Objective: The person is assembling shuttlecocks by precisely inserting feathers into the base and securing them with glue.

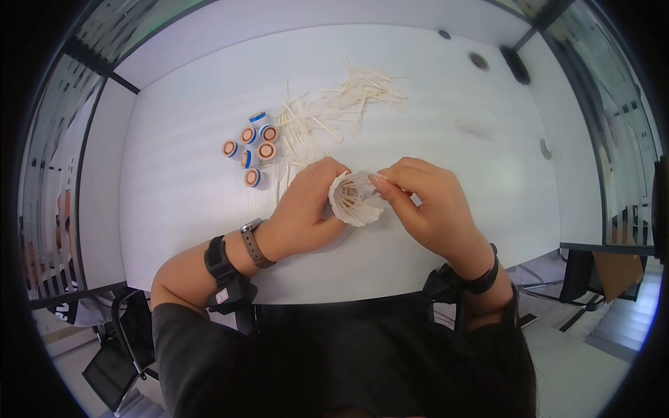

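A person in a dark shirt [334, 341] sits at the near edge of a white table [446, 118], seen from above. Black straps circle both forearms, each bearing a dark box, and a watch [256, 244] with a brownish band sits on the left wrist. Chairs show beyond the table's lower corners.

One loose thin stick [339, 249] lies just below the hands. Above it, near the middle of the table's front half, is a white cup [361, 220] with an uneven rim, its mouth tilted up toward the viewer and several pale sticks inside. The left hand [303, 209] is wrapped around its left side, grasping it. The right hand [433, 202] pinches the cup's right edge between thumb and fingertips; whether a stick is caught there too is too small to tell.

Farther off, to the left, seven small round tubs [267, 151] with blue bands and tan ringed ends cluster together. Beside them, scattered sticks [306, 125] and cloudy, see-through scraps spread toward the back. Pale partitions border the table.
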{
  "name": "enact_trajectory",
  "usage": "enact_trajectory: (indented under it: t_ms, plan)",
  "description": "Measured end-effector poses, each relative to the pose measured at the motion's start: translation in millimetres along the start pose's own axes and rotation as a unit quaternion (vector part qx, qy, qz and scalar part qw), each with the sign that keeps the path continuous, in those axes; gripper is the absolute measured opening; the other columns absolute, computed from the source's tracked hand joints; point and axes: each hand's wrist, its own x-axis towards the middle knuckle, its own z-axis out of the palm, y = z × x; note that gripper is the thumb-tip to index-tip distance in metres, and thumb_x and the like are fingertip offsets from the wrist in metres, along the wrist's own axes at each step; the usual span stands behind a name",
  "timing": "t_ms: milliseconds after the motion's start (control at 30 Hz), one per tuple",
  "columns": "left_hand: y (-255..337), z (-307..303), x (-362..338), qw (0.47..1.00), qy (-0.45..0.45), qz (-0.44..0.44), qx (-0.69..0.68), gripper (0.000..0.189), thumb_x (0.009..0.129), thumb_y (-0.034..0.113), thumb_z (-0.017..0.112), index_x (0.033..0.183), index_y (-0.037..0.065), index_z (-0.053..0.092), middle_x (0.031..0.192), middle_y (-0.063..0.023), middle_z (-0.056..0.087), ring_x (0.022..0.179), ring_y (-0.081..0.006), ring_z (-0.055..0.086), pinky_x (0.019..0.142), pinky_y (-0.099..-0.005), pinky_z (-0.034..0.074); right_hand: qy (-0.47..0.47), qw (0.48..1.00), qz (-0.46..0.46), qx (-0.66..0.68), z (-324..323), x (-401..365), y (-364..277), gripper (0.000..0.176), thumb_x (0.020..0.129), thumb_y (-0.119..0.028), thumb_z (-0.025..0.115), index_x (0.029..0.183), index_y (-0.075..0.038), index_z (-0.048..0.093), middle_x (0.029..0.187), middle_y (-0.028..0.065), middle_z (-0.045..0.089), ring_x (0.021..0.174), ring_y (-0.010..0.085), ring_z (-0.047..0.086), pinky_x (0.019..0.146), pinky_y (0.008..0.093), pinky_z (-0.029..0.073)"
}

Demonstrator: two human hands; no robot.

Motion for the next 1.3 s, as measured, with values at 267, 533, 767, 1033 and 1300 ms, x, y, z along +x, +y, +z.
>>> enact_trajectory:
  t_ms: [267,533,767,1033,1300]
  plan:
    - [-0.5,-0.4,-0.9,1.0,-0.009,-0.003,-0.008,0.03,0.077,0.01,0.063,0.105,0.004,0.055,0.095,-0.0085,0.053,0.086,-0.0246,0.052,0.077,-0.0343,0.042,0.0,1.0,-0.002,-0.004,0.2,0.2,-0.6,0.009,0.09,-0.011,0.065,0.086,-0.004,0.068,0.074,0.0096,0.063,0.064,0.0281,0.06,0.056,0.0356,0.047]
    - [1.9,-1.2,0.5,1.0,-0.008,-0.016,-0.02,0.028,0.077,0.01,0.064,0.103,0.004,0.056,0.094,-0.0079,0.053,0.085,-0.0247,0.052,0.076,-0.034,0.042,0.04,0.997,-0.052,-0.028,5.6,-0.6,0.5,0.006,0.087,-0.009,0.067,0.085,-0.004,0.069,0.072,0.0079,0.062,0.061,0.0265,0.059,0.054,0.0348,0.045]
    - [0.4,-0.3,-0.3,1.0,-0.006,-0.007,-0.006,0.026,0.077,0.009,0.064,0.102,0.004,0.056,0.094,-0.0075,0.054,0.085,-0.0238,0.052,0.077,-0.0337,0.042,0.027,0.999,-0.034,-0.018,4.3,-1.2,0.0,0.005,0.087,-0.008,0.067,0.086,-0.004,0.068,0.072,0.0081,0.062,0.061,0.0265,0.059,0.054,0.0347,0.045]
    - [0.6,-1.5,-0.3,1.0,-0.007,-0.01,-0.01,0.027,0.078,0.011,0.064,0.104,0.004,0.057,0.095,-0.0079,0.054,0.085,-0.0233,0.052,0.077,-0.0334,0.042,0.024,1.0,-0.01,0.008,4.5,-0.9,0.2,0.006,0.088,-0.009,0.067,0.085,-0.004,0.068,0.073,0.0093,0.062,0.062,0.0271,0.06,0.054,0.0351,0.046]
    - [0.2,-1.0,-0.9,1.0,-0.007,-0.007,-0.001,0.027,0.078,0.01,0.065,0.104,0.004,0.057,0.096,-0.0075,0.055,0.087,-0.0241,0.053,0.078,-0.0341,0.042,0.023,0.999,-0.023,-0.008,4.8,-0.6,-0.8,0.007,0.087,-0.009,0.067,0.083,-0.003,0.069,0.07,0.0091,0.062,0.059,0.0268,0.059,0.053,0.0348,0.045]
